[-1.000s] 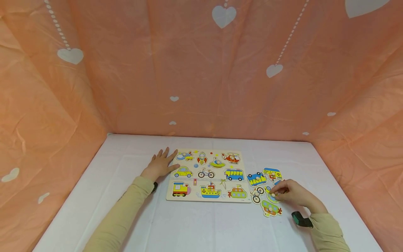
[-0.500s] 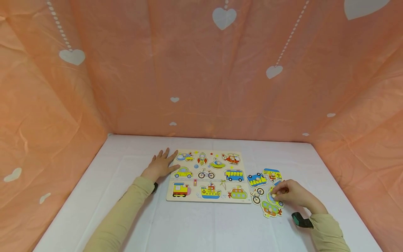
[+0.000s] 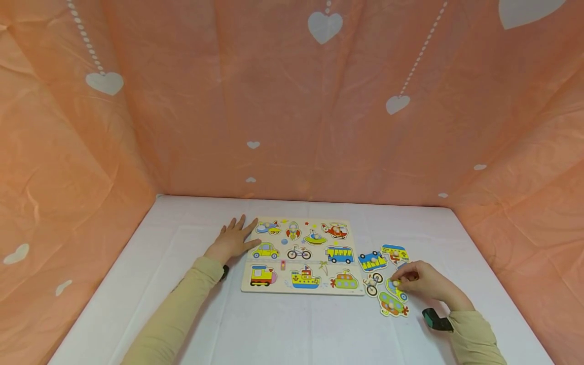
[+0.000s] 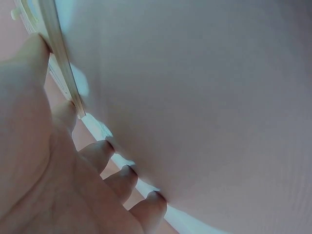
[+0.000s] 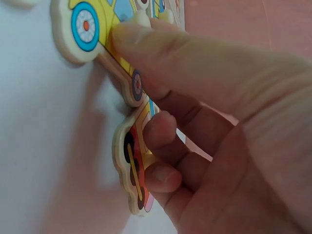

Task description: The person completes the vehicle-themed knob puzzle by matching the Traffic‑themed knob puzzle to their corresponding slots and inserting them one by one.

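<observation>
My left hand [image 3: 231,241] lies with fingers spread at the left edge of a wooden puzzle board [image 3: 283,291]; in the left wrist view the thumb touches the board's edge [image 4: 61,53]. To the board's right, my right hand [image 3: 426,281] pinches the knob of a yellow car puzzle piece [image 3: 396,290] between thumb and forefinger. The right wrist view shows the car piece [image 5: 105,24] close up, slightly raised, its knob [image 5: 141,18] beside the thumb. Beneath the other curled fingers lies a train piece [image 5: 134,165], mostly hidden from the head camera.
Around the right hand lie a bus piece [image 3: 372,260], an upside-down ship piece [image 3: 395,252], a bicycle piece [image 3: 372,284] and a submarine piece [image 3: 393,305]. Plane [image 3: 268,227], rocket [image 3: 293,230], saucer [image 3: 315,236] and helicopter [image 3: 335,230] pieces with knobs sit in the board's top row.
The car piece has turned and shifted slightly under my right hand's fingertips, and the submarine piece has slid a little towards me. My left hand stays in place.
</observation>
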Available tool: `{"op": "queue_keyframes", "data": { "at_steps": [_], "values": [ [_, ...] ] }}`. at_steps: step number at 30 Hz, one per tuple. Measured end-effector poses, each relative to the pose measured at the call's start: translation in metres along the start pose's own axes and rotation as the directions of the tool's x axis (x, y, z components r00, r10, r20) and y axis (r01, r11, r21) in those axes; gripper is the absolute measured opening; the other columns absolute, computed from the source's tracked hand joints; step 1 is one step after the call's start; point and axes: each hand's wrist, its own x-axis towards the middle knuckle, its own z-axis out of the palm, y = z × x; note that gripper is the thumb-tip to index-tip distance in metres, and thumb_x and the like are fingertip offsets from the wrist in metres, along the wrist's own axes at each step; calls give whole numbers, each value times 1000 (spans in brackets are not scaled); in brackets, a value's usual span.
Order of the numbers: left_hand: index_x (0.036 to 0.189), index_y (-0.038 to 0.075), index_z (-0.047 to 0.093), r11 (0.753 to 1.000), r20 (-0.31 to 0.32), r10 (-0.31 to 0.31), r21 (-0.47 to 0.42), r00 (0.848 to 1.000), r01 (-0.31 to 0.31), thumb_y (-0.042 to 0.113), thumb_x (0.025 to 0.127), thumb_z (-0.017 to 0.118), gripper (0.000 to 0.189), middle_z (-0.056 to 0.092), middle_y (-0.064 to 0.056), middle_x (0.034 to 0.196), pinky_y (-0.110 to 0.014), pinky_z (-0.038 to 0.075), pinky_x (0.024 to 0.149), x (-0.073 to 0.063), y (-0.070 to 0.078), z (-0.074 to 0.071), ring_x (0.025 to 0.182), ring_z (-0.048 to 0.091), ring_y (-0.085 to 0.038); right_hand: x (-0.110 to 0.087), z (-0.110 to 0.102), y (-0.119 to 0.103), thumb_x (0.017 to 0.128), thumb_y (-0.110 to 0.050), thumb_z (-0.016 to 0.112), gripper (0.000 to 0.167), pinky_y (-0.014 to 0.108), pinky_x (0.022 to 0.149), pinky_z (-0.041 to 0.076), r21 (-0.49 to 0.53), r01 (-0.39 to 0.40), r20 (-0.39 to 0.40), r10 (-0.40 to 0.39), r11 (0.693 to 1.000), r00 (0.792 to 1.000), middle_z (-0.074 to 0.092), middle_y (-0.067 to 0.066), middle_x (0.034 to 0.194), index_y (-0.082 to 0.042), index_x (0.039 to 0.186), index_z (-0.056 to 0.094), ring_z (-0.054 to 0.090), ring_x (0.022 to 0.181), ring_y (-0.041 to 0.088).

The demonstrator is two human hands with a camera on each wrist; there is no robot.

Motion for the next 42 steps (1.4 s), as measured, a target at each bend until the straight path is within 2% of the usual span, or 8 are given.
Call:
{"op": "queue_keyframes", "data": {
  "at_steps": [10,20,25,33,39,42],
  "values": [
    [153,17,24,1000,3,0,-2,1000,0,52,93,53,75,10,-25,156,-62,8,110,0,-1,0,140,7,-48,-1,0,0,80,-9,77,12,21,56,40,-50,-1,-12,1,999,1000,63,0,86,-8,91,74,45,68,7],
    [153,16,24,1000,1,9,-2,1000,-9,52,93,53,76,11,-25,155,-63,9,109,-1,-1,0,140,7,-49,-2,0,1,78,-16,79,12,22,56,38,-105,-31,-57,26,994,998,56,-3,77,-12,87,73,46,68,7],
    [153,16,24,1000,0,11,0,1000,-11,52,93,53,75,11,-25,155,-63,9,109,0,-1,0,139,8,-49,-1,-3,-2,77,-16,80,12,22,54,36,-121,-33,-108,20,992,994,51,-5,69,-11,85,72,45,65,6],
    [153,17,24,1000,-3,2,-13,1000,-2,51,93,54,75,11,-24,156,-63,8,110,-1,1,-1,140,7,-49,7,-4,-14,78,-18,80,16,22,51,38,-82,-49,-172,34,995,984,48,-2,67,-8,86,70,45,62,9],
    [153,16,24,1000,-1,0,-14,1000,0,51,94,54,75,11,-24,156,-63,8,110,-3,2,-3,140,7,-49,19,3,-24,79,-18,80,16,21,42,35,-41,-36,-220,26,998,975,49,0,67,-7,85,70,42,51,7],
    [153,16,24,1000,-2,0,-16,1000,-1,51,94,54,75,11,-25,156,-63,8,110,-3,2,-3,140,7,-49,26,8,-30,78,-17,80,15,21,43,35,-51,-22,-248,9,998,969,50,-1,67,-8,84,70,43,53,7]
  ]
}}
